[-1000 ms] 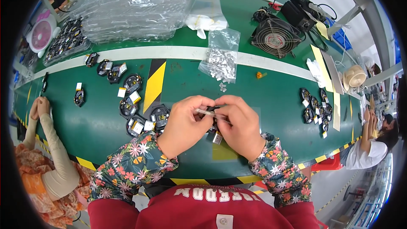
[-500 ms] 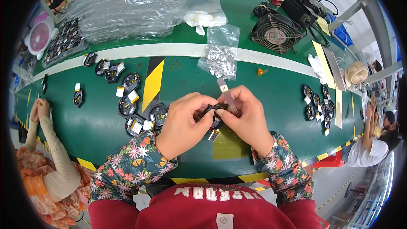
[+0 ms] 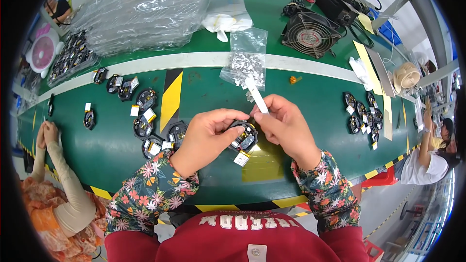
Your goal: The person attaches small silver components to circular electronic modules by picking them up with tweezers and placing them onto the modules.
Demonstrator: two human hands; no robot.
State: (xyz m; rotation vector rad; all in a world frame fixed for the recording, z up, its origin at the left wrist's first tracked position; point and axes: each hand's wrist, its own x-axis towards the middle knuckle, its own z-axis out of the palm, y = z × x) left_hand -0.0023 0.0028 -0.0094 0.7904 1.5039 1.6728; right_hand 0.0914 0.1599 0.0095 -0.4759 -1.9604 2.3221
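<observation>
My left hand (image 3: 206,138) grips a round black device housing (image 3: 249,138) by its left side, thumb on top. A circuit board shows inside it, and a small white-and-yellow battery (image 3: 241,158) hangs out at the near edge. Closed around a flat white strip-shaped tool (image 3: 256,97), my right hand (image 3: 287,126) sits just right of the housing, its fingertips near the housing's upper rim. The tool's far end points at a clear plastic bag (image 3: 247,43) of small white-and-grey pieces. Under the housing lies a yellowish translucent sheet (image 3: 262,165).
Several similar housings (image 3: 143,125) with batteries lie to the left, and another cluster (image 3: 361,111) to the right. Stacked clear trays (image 3: 141,14) and a black metal-grilled fan (image 3: 310,34) stand at the back. Other people's hands (image 3: 47,133) rest at the far left.
My right hand has turned and shifted slightly right, off the housing's top, so its inside shows more. The housing now lies flatter, and the strip tool shows its white face.
</observation>
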